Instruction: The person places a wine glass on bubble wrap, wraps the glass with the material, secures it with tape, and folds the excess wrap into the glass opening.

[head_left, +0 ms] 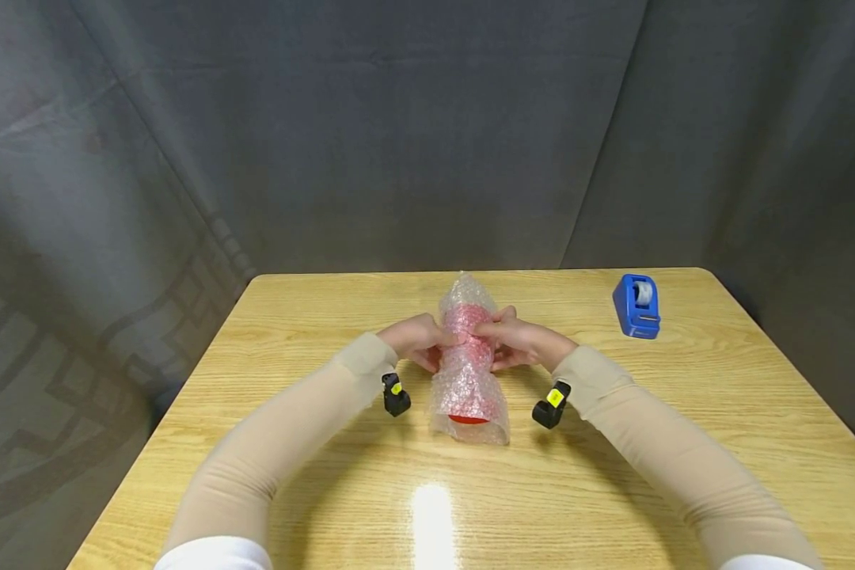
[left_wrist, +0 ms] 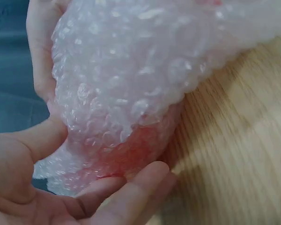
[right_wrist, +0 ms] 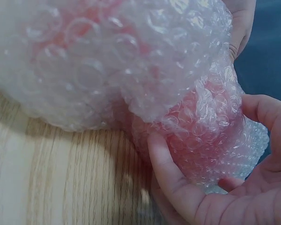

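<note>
A bundle of clear bubble wrap [head_left: 470,392] lies lengthwise in the middle of the table, wound around something red [head_left: 468,419]. The red shows through the plastic and at the near open end; what the object is stays hidden. My left hand [head_left: 419,336] grips the bundle from the left side, its thumb on top and fingers low along the side in the left wrist view. From the right, my right hand [head_left: 523,342] holds the same bundle, thumb on top, with curled fingers against the wrap [right_wrist: 201,126] in the right wrist view. Both ends of the wrap stick out loosely.
A blue tape dispenser [head_left: 637,307] with a roll of clear tape stands at the back right of the wooden table [head_left: 292,317]. Grey curtains [head_left: 399,142] hang behind the table and at its sides. A bright light reflection falls on the front of the tabletop.
</note>
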The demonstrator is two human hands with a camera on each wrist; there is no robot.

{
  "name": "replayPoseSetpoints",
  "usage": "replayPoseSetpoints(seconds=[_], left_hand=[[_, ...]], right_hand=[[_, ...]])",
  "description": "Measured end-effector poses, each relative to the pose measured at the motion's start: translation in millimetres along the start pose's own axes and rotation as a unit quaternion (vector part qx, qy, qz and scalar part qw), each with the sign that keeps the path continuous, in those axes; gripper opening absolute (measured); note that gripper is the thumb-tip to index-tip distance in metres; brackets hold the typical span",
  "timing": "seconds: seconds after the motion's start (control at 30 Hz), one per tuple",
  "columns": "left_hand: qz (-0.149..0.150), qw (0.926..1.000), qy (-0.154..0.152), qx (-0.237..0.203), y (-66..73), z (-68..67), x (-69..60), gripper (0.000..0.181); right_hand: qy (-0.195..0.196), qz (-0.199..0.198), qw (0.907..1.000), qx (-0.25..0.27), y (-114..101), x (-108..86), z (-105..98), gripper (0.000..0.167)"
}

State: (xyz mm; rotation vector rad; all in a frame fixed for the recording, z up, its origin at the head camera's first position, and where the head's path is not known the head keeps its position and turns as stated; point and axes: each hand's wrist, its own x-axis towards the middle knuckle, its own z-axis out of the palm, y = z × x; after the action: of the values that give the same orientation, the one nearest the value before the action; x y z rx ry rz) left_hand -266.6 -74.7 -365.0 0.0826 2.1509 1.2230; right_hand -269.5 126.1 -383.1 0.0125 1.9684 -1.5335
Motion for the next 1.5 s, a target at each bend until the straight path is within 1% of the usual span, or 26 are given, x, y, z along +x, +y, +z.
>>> replayPoseSetpoints(seconds=[0.1,0.17,0.23,0.3,0.37,0.47,0.57,0.63,0.73,0.83,0.93,1.03,1.17,1.27,1.33,1.5], left_hand=[[-0.006,0.9987,-0.015,-0.048,-4.7,-2.0,4.7,0.035],[-0.016,0.9958,-0.02,-0.088,-6.1,-2.1,7.5,0.033],[-0.021,0.9927,-0.023,-0.116,-6.2,-1.9,9.2,0.031],[-0.022,0.9902,-0.023,-0.136,-5.6,-1.4,10.3,0.028],[-0.019,0.9898,-0.02,-0.14,-4.8,-0.8,10.5,0.025],[-0.009,0.9923,-0.012,-0.123,-3.4,0.1,10.1,0.021],[0.003,0.9959,-0.004,-0.09,-1.3,1.1,8.1,0.022],[0.009,0.9973,0.001,-0.073,0.3,1.9,6.8,0.024],[0.016,0.9982,0.011,-0.056,3.5,4.1,4.7,0.028],[0.024,0.9981,0.02,-0.053,5.8,6.8,4.4,0.025],[0.031,0.9977,0.032,-0.05,6.9,9.9,5.5,0.019],[0.036,0.9975,0.049,-0.037,8.0,12.7,5.6,0.02],[0.038,0.997,0.066,-0.012,9.5,14.8,4.0,0.028],[0.039,0.9968,0.069,-0.003,11.0,15.6,2.9,0.033],[0.041,0.9968,0.069,0.001,12.1,16.0,2.4,0.032],[0.043,0.9957,0.075,0.033,15.0,17.0,0.9,0.027]], right_hand=[[-0.001,0.004,1.0,-0.001,0.4,0.0,0.3,0.055],[-0.002,0.006,1.0,-0.002,0.7,0.1,0.2,0.055],[-0.002,0.008,1.0,-0.001,1.1,0.7,-0.2,0.056],[-0.004,0.007,1.0,0.0,1.4,1.0,-0.7,0.057],[-0.007,0.006,1.0,0.002,1.8,1.3,-1.5,0.057],[-0.02,0.001,0.9997,0.014,3.3,1.6,-2.7,0.052],[-0.036,-0.005,0.9986,0.038,6.3,2.6,-4.5,0.044],[-0.047,-0.007,0.9973,0.055,8.6,3.2,-6.1,0.042],[-0.064,-0.005,0.9943,0.084,11.7,3.4,-9.1,0.048],[-0.081,-0.002,0.9903,0.113,15.3,3.8,-12.9,0.052],[-0.098,-0.005,0.9865,0.131,19.0,5.1,-16.8,0.045],[-0.114,-0.008,0.9838,0.138,21.0,6.0,-19.5,0.043],[-0.138,-0.002,0.9784,0.154,21.8,6.3,-21.1,0.055],[-0.139,0.009,0.9779,0.155,19.8,5.7,-19.4,0.062],[-0.128,0.014,0.9813,0.143,17.9,5.3,-16.6,0.064],[-0.093,0.014,0.9903,0.102,13.1,4.9,-9.0,0.06]])
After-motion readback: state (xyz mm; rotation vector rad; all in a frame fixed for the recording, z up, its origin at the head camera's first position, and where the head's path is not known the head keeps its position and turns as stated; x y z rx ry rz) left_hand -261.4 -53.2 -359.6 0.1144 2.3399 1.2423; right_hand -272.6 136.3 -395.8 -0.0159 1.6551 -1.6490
